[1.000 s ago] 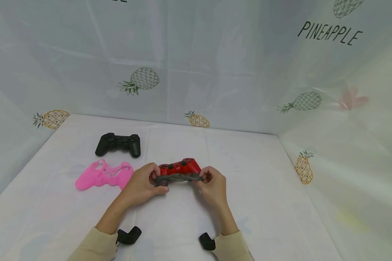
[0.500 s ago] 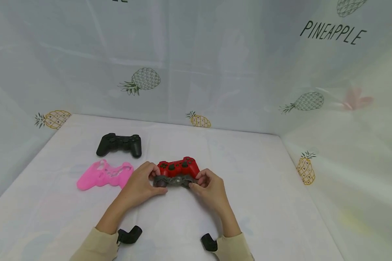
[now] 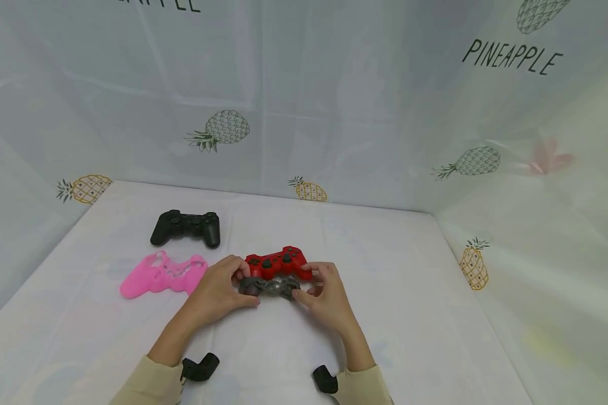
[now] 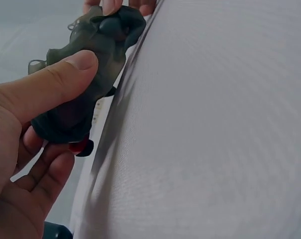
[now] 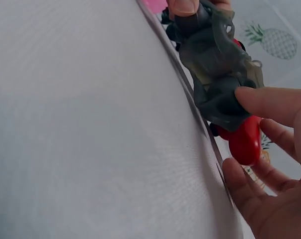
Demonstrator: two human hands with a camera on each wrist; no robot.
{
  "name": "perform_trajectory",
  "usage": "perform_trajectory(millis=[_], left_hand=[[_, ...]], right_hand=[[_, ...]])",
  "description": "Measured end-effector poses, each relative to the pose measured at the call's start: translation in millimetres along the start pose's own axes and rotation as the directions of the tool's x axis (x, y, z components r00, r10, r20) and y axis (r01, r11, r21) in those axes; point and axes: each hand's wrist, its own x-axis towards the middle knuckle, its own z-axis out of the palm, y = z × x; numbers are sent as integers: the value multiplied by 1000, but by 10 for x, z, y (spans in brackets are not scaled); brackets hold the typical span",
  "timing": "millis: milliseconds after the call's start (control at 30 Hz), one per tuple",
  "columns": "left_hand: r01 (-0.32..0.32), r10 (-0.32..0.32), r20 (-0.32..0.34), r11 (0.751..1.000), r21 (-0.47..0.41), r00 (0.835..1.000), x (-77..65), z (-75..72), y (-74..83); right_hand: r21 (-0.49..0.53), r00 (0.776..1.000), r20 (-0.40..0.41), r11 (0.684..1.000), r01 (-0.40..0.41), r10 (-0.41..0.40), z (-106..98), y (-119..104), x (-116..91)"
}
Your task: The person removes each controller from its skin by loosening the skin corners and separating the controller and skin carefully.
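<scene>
In the head view a red game controller (image 3: 284, 261) lies on the white table, its right grip bare. Against its near side is a dark, translucent silicone controller cover (image 3: 273, 287). My left hand (image 3: 218, 289) grips the cover's left end, thumb on the near face and fingers curled behind. At the other end my right hand (image 3: 328, 295) has its thumb on the cover (image 5: 215, 55) and its fingers at the red grip (image 5: 246, 144). How far the cover (image 4: 105, 55) reaches over the controller's left grip is hidden.
A black game controller (image 3: 186, 226) lies at the back left. Nearer, a pink silicone controller cover (image 3: 164, 274) lies partly behind my left hand. A pineapple-print curtain (image 3: 334, 112) closes off the table's back and sides.
The cover was drawn taut between both hands; now it looks slacker and shorter. My right fingers have shifted onto the red controller's right grip, while my left hand has barely moved.
</scene>
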Motion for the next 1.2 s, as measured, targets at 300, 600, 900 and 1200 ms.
perform_trajectory(millis=[300, 600, 900, 1200], left_hand=[[61, -61, 27, 998, -13, 998, -20, -7, -3], [51, -51, 2, 999, -12, 999, -2, -5, 2], [67, -67, -2, 997, -39, 998, 12, -23, -31], [51, -53, 60, 998, 21, 997, 12, -41, 0]], right_hand=[[-12, 995, -50, 997, 82, -82, 36, -23, 27], [-95, 992, -56, 990, 103, -109, 35, -76, 21], [-103, 994, -52, 990, 91, -97, 31, -87, -10], [-94, 987, 147, 993, 74, -59, -145, -106, -19]])
